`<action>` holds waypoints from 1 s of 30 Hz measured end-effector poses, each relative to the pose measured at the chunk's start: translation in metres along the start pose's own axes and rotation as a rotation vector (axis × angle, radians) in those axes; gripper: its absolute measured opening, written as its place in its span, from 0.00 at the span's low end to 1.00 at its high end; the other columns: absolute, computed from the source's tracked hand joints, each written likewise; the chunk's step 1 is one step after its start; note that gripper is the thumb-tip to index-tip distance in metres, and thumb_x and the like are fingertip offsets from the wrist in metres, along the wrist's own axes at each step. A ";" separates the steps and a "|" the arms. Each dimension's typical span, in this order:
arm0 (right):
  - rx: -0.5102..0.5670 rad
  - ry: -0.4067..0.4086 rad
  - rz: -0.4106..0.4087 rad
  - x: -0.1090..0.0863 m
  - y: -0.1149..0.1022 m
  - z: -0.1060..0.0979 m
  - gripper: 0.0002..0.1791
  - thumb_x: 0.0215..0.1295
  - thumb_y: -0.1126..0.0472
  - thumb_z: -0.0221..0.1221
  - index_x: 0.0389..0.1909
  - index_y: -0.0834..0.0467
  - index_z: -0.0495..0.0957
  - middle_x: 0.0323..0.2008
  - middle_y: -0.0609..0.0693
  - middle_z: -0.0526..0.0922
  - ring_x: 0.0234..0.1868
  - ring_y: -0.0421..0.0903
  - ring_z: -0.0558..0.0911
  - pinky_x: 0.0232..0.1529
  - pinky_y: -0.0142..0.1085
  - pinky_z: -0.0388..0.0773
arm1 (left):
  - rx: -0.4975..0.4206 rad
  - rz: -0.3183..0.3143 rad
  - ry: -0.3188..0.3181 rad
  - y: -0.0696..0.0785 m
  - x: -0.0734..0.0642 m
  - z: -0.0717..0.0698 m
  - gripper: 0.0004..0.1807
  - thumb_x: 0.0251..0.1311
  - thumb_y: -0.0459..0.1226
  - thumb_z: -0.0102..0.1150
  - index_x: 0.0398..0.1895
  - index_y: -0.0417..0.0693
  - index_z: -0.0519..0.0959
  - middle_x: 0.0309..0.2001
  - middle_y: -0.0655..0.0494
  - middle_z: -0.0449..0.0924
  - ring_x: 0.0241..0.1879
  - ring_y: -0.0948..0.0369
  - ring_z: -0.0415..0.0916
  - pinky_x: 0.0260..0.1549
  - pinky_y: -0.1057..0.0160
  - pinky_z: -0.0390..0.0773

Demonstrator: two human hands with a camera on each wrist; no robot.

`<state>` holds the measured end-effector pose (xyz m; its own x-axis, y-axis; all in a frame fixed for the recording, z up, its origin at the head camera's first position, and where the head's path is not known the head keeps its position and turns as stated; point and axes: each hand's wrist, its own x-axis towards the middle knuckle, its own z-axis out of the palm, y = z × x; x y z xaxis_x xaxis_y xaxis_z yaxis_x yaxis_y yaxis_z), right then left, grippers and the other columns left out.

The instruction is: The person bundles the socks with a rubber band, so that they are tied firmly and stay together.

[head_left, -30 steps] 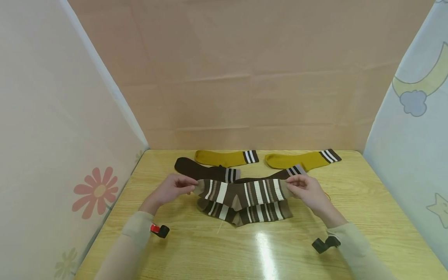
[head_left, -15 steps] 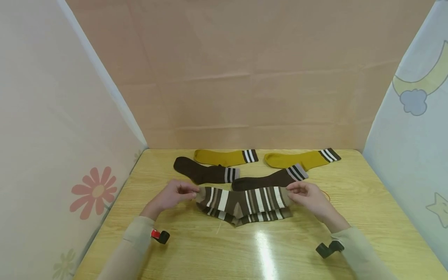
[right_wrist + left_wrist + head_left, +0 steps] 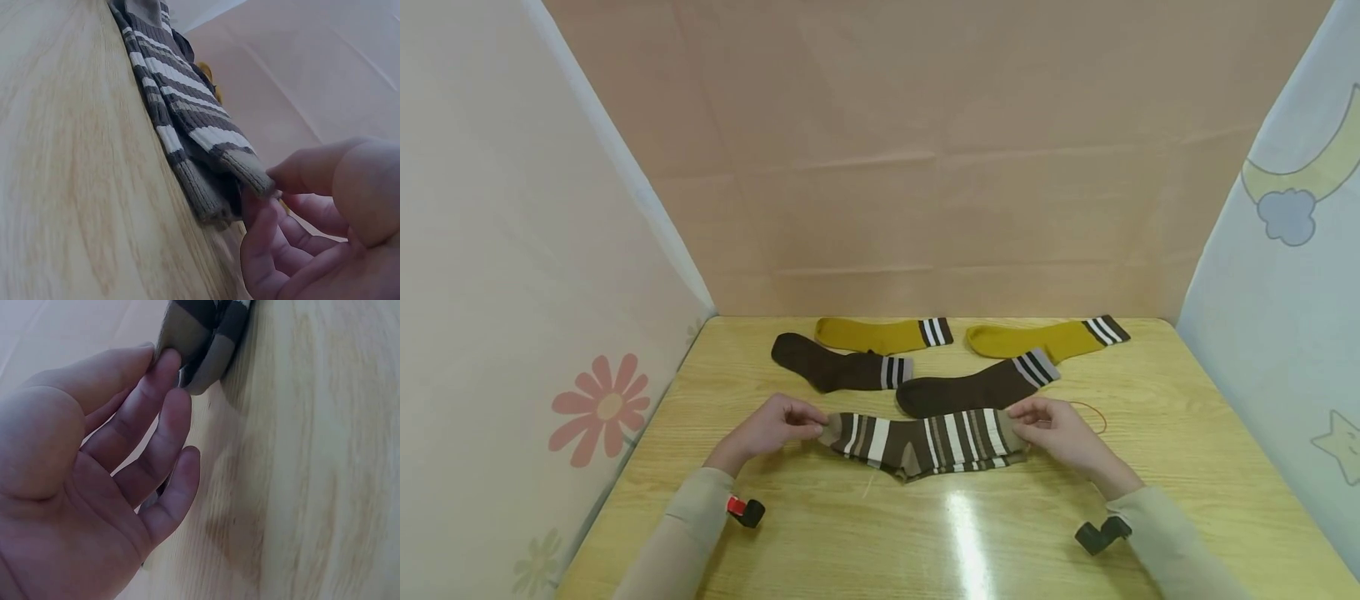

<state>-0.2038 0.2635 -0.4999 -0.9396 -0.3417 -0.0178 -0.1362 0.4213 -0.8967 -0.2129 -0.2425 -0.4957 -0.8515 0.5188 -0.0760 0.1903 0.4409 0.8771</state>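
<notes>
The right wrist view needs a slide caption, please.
Right hand pinching the tan cuff of a striped sock above a matching sock on a wooden table.

Pink flower (image 3: 608,407) on pale wall (image 3: 497,242)

A: How does your upper striped sock (image 3: 917,439) look?
B: Dark brown with white and tan bands, drawn out sideways: your left hand (image 3: 775,427) pinches its tan toe, your right hand (image 3: 1060,430) its cuff.
A: And your lower striped sock (image 3: 167,136)?
B: It matches, lying on the counter (image 3: 820,533) mostly covered, heel toward you, the cuffs slightly apart.
</notes>
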 end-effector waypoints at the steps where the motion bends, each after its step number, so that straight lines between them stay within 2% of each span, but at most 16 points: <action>1: -0.009 -0.003 -0.006 0.000 0.000 0.000 0.15 0.70 0.69 0.66 0.53 0.72 0.80 0.47 0.62 0.85 0.44 0.42 0.82 0.42 0.32 0.84 | -0.001 0.008 -0.002 0.000 0.000 0.000 0.13 0.71 0.37 0.67 0.53 0.40 0.88 0.52 0.46 0.89 0.45 0.63 0.84 0.45 0.65 0.83; 11: -0.036 -0.016 0.003 -0.004 -0.003 -0.003 0.14 0.70 0.69 0.65 0.53 0.71 0.80 0.48 0.61 0.85 0.47 0.48 0.84 0.43 0.32 0.84 | 0.001 -0.002 0.000 0.002 0.001 0.003 0.13 0.72 0.36 0.65 0.54 0.39 0.88 0.53 0.44 0.88 0.45 0.61 0.84 0.44 0.65 0.83; 23: -0.050 -0.058 0.054 -0.008 0.000 0.002 0.16 0.69 0.67 0.67 0.53 0.70 0.80 0.47 0.59 0.84 0.45 0.47 0.83 0.42 0.32 0.83 | 0.111 -0.008 0.024 0.002 0.003 0.007 0.10 0.71 0.36 0.67 0.51 0.44 0.89 0.51 0.50 0.89 0.47 0.62 0.84 0.46 0.66 0.82; 30: -0.158 -0.043 0.006 -0.008 -0.002 0.005 0.17 0.64 0.66 0.72 0.51 0.67 0.81 0.44 0.55 0.85 0.42 0.46 0.83 0.40 0.33 0.83 | 0.181 -0.010 0.047 0.002 0.004 0.009 0.10 0.70 0.37 0.67 0.50 0.46 0.90 0.49 0.53 0.90 0.47 0.61 0.85 0.48 0.65 0.82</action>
<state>-0.1949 0.2613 -0.4999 -0.9268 -0.3729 -0.0453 -0.1811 0.5491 -0.8159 -0.2119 -0.2330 -0.4982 -0.8750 0.4806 -0.0580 0.2632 0.5729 0.7762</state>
